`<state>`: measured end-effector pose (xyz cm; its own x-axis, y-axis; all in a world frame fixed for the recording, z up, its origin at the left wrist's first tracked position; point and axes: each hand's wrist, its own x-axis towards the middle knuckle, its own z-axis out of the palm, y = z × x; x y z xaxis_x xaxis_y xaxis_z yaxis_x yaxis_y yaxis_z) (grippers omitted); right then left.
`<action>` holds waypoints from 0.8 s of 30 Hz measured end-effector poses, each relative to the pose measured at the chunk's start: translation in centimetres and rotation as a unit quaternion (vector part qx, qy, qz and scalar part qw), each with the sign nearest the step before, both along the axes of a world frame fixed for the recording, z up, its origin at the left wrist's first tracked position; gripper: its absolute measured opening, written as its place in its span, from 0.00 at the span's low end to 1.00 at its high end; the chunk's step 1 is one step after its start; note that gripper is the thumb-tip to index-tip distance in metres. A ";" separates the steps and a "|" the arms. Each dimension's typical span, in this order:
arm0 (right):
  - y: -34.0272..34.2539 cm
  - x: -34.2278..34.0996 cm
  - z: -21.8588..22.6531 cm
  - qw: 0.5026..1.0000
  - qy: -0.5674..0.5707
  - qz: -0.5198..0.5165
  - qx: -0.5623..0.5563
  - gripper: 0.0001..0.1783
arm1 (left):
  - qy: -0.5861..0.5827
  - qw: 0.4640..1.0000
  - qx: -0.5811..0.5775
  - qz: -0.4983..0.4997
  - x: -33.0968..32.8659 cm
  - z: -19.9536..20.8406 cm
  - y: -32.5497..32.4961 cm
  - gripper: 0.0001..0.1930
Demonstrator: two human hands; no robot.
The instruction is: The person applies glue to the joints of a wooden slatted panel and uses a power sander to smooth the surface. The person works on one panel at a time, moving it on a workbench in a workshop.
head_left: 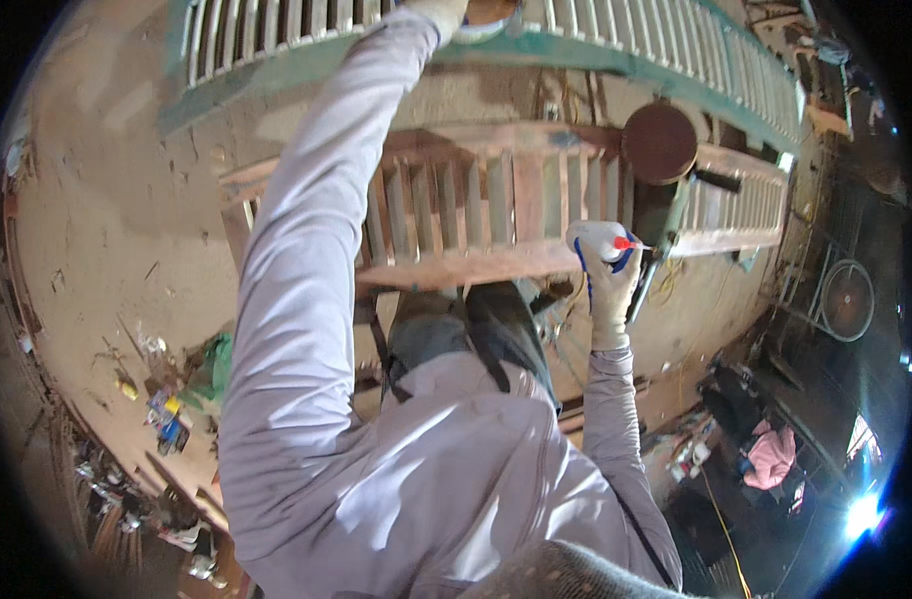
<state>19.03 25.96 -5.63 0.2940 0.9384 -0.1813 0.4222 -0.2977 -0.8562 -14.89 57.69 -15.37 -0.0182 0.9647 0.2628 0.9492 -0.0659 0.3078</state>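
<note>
Dusty tan floor (pixel 126 230). Right gloved hand (pixel 610 290), by reddish slatted wooden panel (pixel 528 195): fingers round white red-nozzled plastic bottle (pixel 598 237); steady grip advisable. Left gloved hand (pixel 442 12) beyond panel; fingers unclear.

A single fisheye view looks steeply down from the wearer's head. The torso (pixel 456 459) fills the near foreground.

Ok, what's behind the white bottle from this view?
The nearer, reddish slatted panel shows above and left of the white bottle, which the gloved right hand holds; whatever lies directly behind them is covered.
</note>
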 end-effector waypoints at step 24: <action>-7.1 1.7 -2.8 0.991 0.014 0.023 -0.132 0.28 | -0.119 0.973 -0.060 0.190 6.0 -4.8 -34.7 0.13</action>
<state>20.70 18.84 -8.45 0.2429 0.8698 -0.4294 0.4175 -0.4933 -0.7631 -8.94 23.00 -20.15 -0.4258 0.9000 0.0929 0.7991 0.3259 0.5051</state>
